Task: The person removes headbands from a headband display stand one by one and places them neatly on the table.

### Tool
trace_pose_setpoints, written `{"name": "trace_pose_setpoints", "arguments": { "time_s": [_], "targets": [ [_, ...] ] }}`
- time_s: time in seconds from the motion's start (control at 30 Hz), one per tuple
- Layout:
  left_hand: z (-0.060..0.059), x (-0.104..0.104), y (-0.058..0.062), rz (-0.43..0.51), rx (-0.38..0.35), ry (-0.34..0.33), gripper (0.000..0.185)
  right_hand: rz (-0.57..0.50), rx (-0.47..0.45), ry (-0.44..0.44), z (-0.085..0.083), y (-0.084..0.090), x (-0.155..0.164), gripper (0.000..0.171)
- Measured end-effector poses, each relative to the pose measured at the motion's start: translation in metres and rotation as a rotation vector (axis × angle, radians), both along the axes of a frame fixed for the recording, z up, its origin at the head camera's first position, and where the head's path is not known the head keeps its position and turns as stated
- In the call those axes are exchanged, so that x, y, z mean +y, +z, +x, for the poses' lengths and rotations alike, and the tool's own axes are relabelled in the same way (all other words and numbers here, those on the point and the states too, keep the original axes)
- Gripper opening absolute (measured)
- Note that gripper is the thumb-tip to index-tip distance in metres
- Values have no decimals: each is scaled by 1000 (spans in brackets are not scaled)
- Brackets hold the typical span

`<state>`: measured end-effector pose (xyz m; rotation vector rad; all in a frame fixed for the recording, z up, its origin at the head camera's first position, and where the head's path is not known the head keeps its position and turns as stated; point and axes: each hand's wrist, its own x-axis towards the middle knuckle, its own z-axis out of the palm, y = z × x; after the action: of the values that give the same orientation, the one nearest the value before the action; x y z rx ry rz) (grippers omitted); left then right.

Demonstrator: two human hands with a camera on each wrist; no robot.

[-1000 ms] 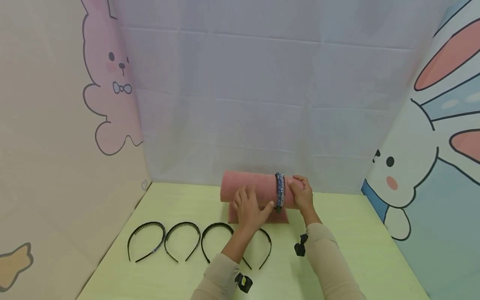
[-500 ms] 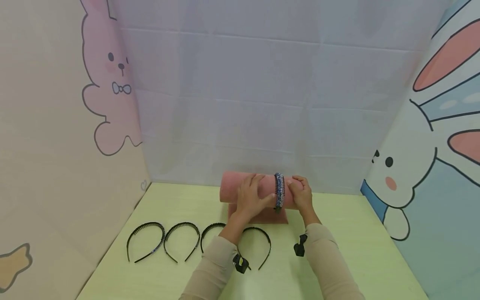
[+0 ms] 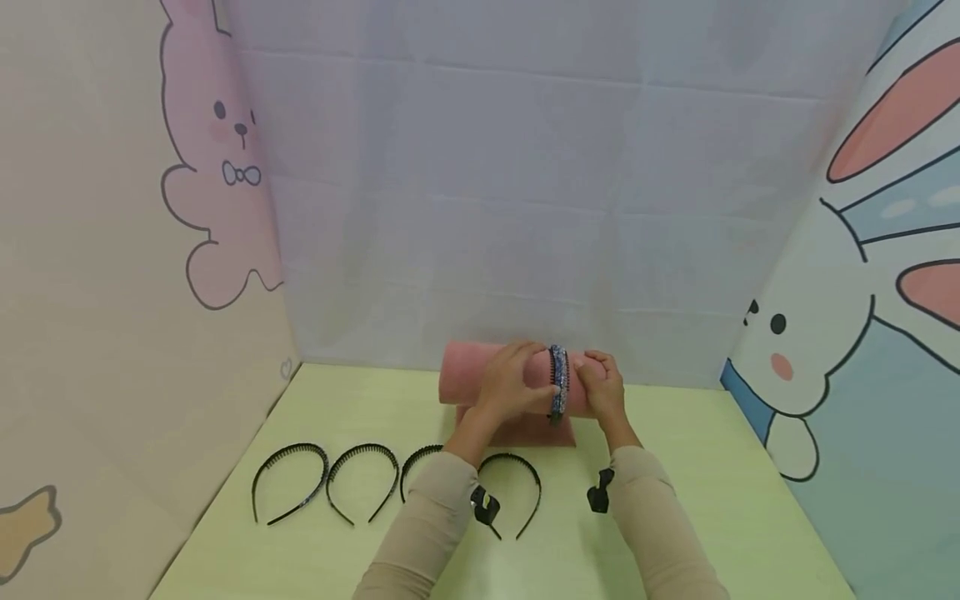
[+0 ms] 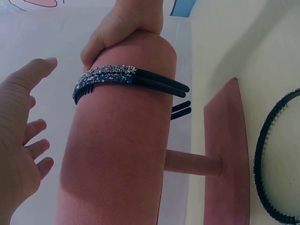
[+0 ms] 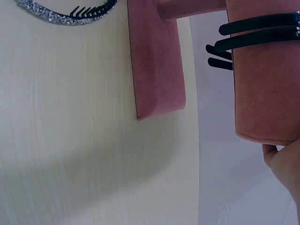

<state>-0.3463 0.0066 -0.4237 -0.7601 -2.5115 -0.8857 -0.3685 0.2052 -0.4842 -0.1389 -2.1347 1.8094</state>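
Observation:
A pink padded roll point(image 3: 468, 373) on a stand, a headband display holder, lies crosswise at the back of the table. Two black toothed headbands sit side by side round its right part, one with silver glitter point(image 4: 110, 69) and one with blue glitter point(image 4: 112, 79). My right hand point(image 3: 607, 390) grips the roll's right end. Over the front of the roll is my left hand point(image 3: 506, 385), thumb and fingers spread, tips close to the headbands in the head view. In the left wrist view the left hand point(image 4: 16, 136) shows a gap from the roll, holding nothing.
Several more headbands lie in a row on the pale table point(image 3: 720, 500), among them one at the far left point(image 3: 258, 477) and another point(image 3: 538, 492) near the left sleeve. The stand's pink foot point(image 3: 536, 432) rests under the roll. A white cloth point(image 3: 487, 208) hangs close behind.
My left hand has moved up and to the right along the roll, toward the headbands. The right hand stays on the roll's end, and the headbands on the roll stay in place.

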Motion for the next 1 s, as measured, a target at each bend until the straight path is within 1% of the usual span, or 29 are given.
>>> {"name": "trace_pose_setpoints", "arguments": {
  "time_s": [0.1, 0.17, 0.3, 0.33, 0.37, 0.53, 0.6, 0.77, 1.0],
  "targets": [
    [-6, -1, 0, -21, -45, -39, 68, -3, 7, -4, 0, -2, -1, 33],
    [-10, -1, 1, -17, -83, -56, 69, -9, 16, 2, 0, -3, -2, 33],
    [-15, 0, 5, -9, -147, -70, 71, -5, 19, 7, 1, -3, -2, 34],
    [-16, 1, 6, -21, -158, -68, 72, -12, 10, 13, 3, 2, -2, 34],
    [-17, 2, 7, -35, -164, -66, 73, -11, 4, 15, 6, 7, -4, 34],
    [-25, 7, 8, -114, -177, -77, 81, -22, -41, 25, 5, 11, -3, 37],
    [-28, 9, 10, -127, -183, -89, 83, -17, -35, 16, 0, 3, -1, 37],
    [-30, 11, 12, -162, -204, -99, 84, -1, -2, 0, 1, 0, -2, 34],
    [-33, 12, 7, -214, -243, -65, 90, 5, 27, 10, 0, -1, 0, 34]
  ]
}}
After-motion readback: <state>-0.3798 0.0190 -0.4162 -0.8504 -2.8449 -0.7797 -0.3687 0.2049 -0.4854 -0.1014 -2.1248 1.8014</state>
